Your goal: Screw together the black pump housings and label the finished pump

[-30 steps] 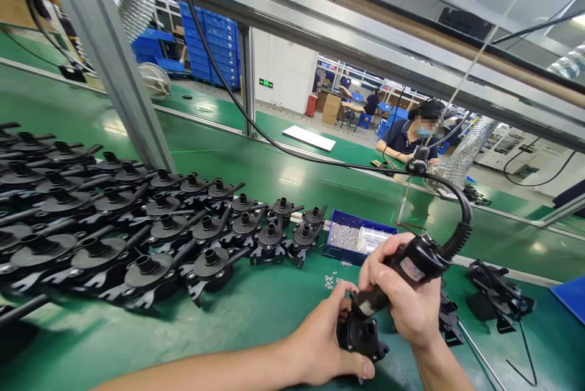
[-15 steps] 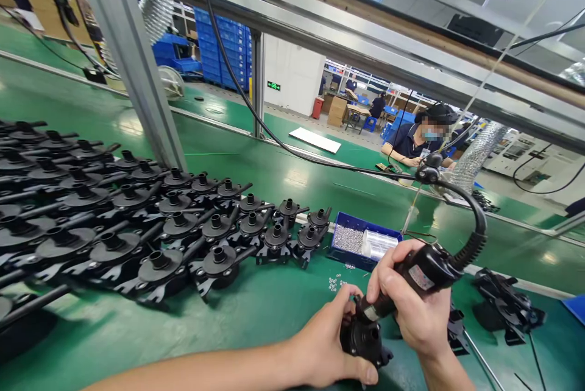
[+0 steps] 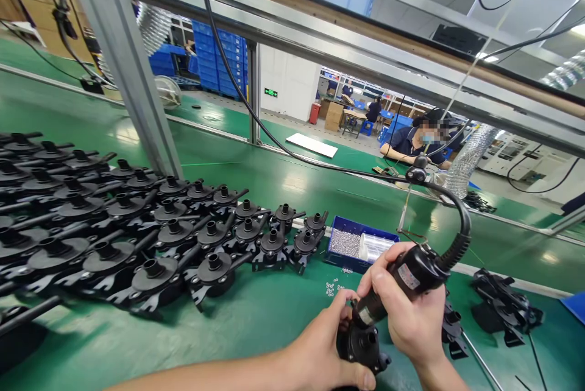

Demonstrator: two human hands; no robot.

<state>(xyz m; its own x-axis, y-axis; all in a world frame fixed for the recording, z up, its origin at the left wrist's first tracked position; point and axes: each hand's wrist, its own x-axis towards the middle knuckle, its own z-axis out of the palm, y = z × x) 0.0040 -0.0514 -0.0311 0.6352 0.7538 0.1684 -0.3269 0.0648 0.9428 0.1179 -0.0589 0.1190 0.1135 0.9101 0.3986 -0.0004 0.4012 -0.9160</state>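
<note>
Barely anything has shifted since the earlier frame: both hands stay on the same piece, sitting a touch further left in view; the left hand (image 3: 320,351) keeps its grip closed around a black pump (image 3: 362,347) resting on the green desk (image 3: 256,318) at the near edge; the right hand (image 3: 414,315) has its grip wrapped tight on an electric screwdriver (image 3: 409,272), tip down on the pump's top; loose screws (image 3: 333,287) lie just beyond, near a blue tray (image 3: 340,257); rows of like pumps (image 3: 150,239) spread to the left.
</note>
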